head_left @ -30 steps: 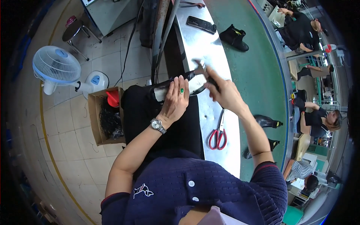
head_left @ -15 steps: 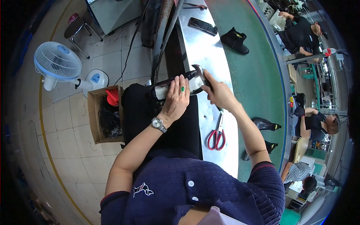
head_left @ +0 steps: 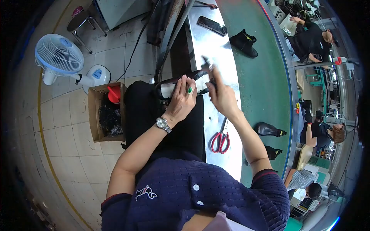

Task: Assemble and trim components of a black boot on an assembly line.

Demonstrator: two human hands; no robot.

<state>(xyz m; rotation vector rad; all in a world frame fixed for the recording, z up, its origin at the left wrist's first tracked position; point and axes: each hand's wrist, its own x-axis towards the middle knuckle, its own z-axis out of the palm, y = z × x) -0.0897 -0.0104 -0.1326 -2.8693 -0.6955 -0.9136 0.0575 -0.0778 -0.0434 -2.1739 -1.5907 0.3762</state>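
A dark shoe [head_left: 166,91] lies bottom up across my lap and the bench edge, a pale insole board showing inside its dark rim. My left hand [head_left: 181,102], wearing a green ring and a watch, presses its fingers over the middle of the shoe and holds it. My right hand [head_left: 225,99] grips a hammer, whose metal head [head_left: 206,61] is blurred and raised just above the toe end. Most of the hammer's handle is hidden in the fist. On the metal bench [head_left: 210,163] nearby, red-handled scissors [head_left: 220,142] lie with blades pointing away from me.
A black phone [head_left: 212,25] rests at the bench's far end. Black boots [head_left: 244,43] stand on the green surface [head_left: 262,82] to the right. At my left are a cardboard box [head_left: 94,119] of black scraps, a fan [head_left: 59,54] and a stool [head_left: 78,24]. Other people sit farther right.
The hammer has lifted off the shoe's toe end and tilted up, moving with my right hand. My left hand stays on the shoe. The whole view has shifted slightly.
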